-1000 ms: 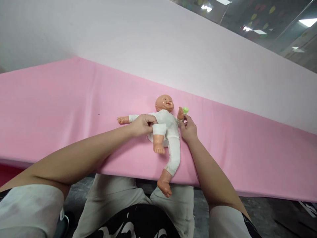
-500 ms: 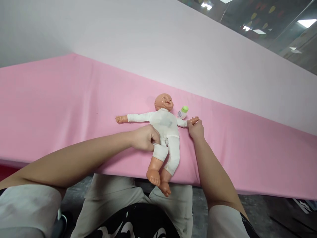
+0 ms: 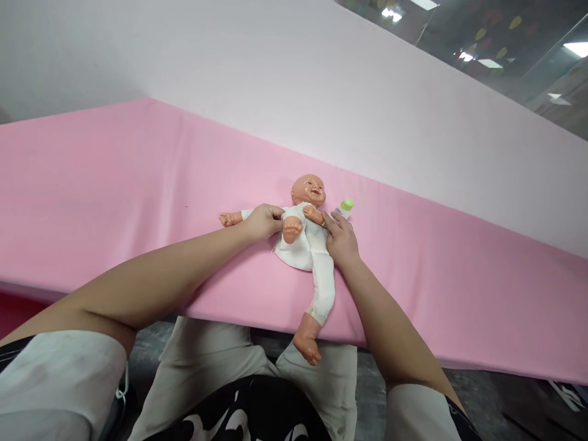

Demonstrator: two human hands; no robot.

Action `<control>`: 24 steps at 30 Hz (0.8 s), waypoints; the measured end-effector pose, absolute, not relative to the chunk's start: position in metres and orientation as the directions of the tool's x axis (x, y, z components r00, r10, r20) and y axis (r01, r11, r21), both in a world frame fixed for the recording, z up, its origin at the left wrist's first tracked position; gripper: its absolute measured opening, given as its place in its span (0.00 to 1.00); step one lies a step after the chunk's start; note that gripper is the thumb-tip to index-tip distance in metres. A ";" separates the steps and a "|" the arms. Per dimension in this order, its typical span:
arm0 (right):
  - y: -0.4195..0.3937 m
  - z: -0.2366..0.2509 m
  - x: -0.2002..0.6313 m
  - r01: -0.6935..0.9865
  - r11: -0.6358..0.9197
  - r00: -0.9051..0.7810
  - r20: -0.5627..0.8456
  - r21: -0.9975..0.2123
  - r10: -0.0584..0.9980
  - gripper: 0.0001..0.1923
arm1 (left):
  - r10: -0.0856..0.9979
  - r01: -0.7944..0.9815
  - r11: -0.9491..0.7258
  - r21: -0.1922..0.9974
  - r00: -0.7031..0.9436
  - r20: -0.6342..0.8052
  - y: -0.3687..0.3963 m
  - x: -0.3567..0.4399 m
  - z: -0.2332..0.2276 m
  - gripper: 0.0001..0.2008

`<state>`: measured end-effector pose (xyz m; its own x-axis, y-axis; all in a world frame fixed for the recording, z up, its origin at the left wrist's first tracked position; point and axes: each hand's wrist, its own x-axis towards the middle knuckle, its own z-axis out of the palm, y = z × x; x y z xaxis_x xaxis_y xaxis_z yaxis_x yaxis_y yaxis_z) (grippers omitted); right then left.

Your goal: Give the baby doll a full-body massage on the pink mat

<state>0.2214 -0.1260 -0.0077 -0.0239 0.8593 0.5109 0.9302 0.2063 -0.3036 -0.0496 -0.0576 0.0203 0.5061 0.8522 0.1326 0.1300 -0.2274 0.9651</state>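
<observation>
A doll in white is laid face up on a pink cloth, gripped from both sides. The left hand is closed on the doll's leg, which is folded up onto the chest. The right hand is closed on the doll's arm, bent across the body. A small bottle with a green cap stands just beyond the right hand's fingers.

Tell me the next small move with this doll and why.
Probably lower the raised leg flat. The left hand holds it folded up over the doll, while the right hand presses the doll's arm across its chest; the other leg hangs past the pink table edge.
</observation>
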 end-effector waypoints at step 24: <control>-0.119 -0.019 0.336 0.592 -0.317 0.664 0.226 -0.741 0.712 0.41 | 0.267 -0.019 -0.629 0.777 0.934 0.239 -0.124 -0.045 0.042 0.08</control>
